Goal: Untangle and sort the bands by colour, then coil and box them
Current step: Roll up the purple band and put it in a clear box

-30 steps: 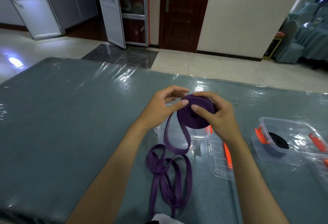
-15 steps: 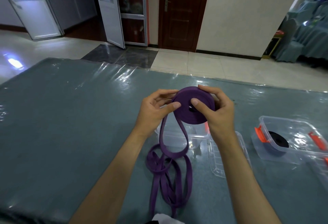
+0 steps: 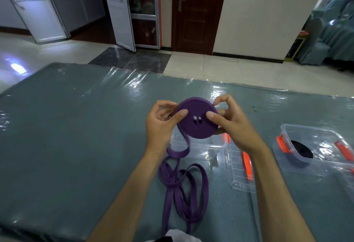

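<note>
- Purple coil (image 3: 196,120) held up off the surface (image 3: 67,136), flat face toward the camera, approx centre of view, between both hands.
- Left hand (image 3: 160,125) at the coil's 9 o'clock: thumb pressed on the front face, fingers (image 3: 162,107) curled round the back edge, clamped on the coil.
- Right hand (image 3: 232,125) at the coil's 3 o'clock: thumb on the front face nr the centre hole, forefinger pinching the rim at approx 1 o'clock; other fingers curled behind, so also clamped on the coil.
- Loose tail of the purple band (image 3: 183,190) drops from the coil's 7 o'clock edge, past the left wrist, down to the surface; lies there in several slack overlapping loops at 6 o'clock of the coil, running toward the bottom of the view.
- Clear box (image 3: 199,148) w/ orange clip sits on the surface directly below/behind the coil, partly hidden by hands.
- Clear lid (image 3: 237,174) w/ orange clip lies flat just beside that box, at its 4 o'clock, under the right forearm.
- Second clear box (image 3: 323,146) w/ orange clips at 3 o'clock, well apart from the hands; a black coil (image 3: 301,149) lies inside it.
- Surface is grey-blue under a clear plastic sheet w/ glare patches.
- White cloth scrap (image 3: 178,235) at the bottom edge, 6 o'clock; can't tell what it is.
- Beyond the surface at 12 o'clock: tiled floor, dark wooden door (image 3: 197,12).
</note>
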The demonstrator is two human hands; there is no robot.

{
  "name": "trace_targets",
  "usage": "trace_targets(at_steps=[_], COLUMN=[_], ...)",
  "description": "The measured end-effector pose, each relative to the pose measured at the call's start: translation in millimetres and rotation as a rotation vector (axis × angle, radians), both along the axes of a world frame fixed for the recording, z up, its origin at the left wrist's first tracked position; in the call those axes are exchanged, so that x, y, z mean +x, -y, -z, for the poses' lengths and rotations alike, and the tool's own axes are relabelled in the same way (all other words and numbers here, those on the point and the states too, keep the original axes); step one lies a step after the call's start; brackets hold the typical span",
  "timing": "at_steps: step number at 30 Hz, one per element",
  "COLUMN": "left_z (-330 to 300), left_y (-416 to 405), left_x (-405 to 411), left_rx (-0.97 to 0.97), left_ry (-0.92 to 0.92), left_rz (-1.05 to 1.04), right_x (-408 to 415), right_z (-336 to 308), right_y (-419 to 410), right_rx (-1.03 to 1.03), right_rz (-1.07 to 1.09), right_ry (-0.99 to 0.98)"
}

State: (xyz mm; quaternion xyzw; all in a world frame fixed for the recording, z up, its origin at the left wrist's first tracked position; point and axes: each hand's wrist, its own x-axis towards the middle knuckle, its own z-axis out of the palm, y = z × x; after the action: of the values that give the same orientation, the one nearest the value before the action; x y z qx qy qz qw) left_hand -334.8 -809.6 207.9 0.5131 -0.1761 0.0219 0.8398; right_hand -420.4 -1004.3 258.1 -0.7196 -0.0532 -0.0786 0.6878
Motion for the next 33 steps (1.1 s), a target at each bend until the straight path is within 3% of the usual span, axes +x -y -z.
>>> trace_targets(at_steps=[2, 8, 12, 18, 22, 25, 29, 33], left_z=[2.8, 8.4, 5.4, 6.4, -6.2, -7.1, 5.8, 5.2], left_y=[3.3, 3.9, 2.4, 7.1, 3.7, 4.0, 4.2, -2.1], left_x=[-0.4, -0.8, -1.1, -6.9, -1.2, -4.0, -9.3, -5.6], left_rx=[-0.019, 0.010, 0.081, 0.077, 0.056, 0.035, 0.029, 0.116], left_ry=[-0.003, -0.063, 0.000, 0.000, 0.024, 0.015, -0.107, -0.030], left_rz=[0.007, 0.154, 0.061, 0.146, 0.037, -0.003, 0.186, 0.175], right_x=[-1.9, -1.8, -2.3, 1.7, 2.5, 0.7, 0.0, -1.2], right_z=[-2.5, 7.1, 13.7, 11.4, 14.7, 12.8, 9.9, 16.6], right_y=[8.6, 2.3, 2.5, -5.5, -13.0, -9.6, -10.2, -9.8], right_rx=[-0.079, -0.006, 0.075, 0.022, 0.203, 0.181, 0.093, 0.165], right_rz=[-0.069, 0.102, 0.063, 0.204, 0.162, 0.094, 0.181, 0.196], right_ry=[-0.010, 0.120, 0.009, 0.209, 0.124, 0.100, 0.214, 0.170])
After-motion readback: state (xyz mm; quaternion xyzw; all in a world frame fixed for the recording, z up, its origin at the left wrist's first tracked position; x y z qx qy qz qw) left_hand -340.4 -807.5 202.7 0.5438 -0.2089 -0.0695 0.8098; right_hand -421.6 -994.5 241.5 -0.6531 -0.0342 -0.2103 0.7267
